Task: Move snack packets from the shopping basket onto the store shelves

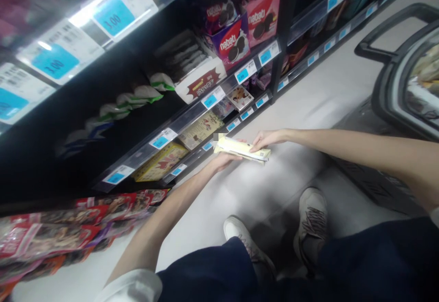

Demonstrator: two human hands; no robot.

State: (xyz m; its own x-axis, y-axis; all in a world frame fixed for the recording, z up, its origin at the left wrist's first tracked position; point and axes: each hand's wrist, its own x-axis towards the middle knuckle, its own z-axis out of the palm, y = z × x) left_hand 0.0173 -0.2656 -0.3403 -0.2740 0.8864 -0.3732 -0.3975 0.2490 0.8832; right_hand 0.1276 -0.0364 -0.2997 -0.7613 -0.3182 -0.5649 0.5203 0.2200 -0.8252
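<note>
Between my two hands is a pale yellow snack packet (236, 147), long and flat, held above the floor beside the lower shelves. My left hand (224, 160) supports it from beneath at its left part, fingers partly hidden under the packet. At the packet's right part, my right hand (264, 140) grips it with the thumb on top and fingers along the far edge. The print on the packet is too blurred to read.
To the left run dark shelves with price tags (213, 97), nabati boxes (233, 42), a white carton of packets (200, 82) and a yellow box (160, 161). Red snack bags (51, 238) hang lower left. A dark-rimmed bin with a handle (377, 55) stands at right. My shoes (313, 213) are below.
</note>
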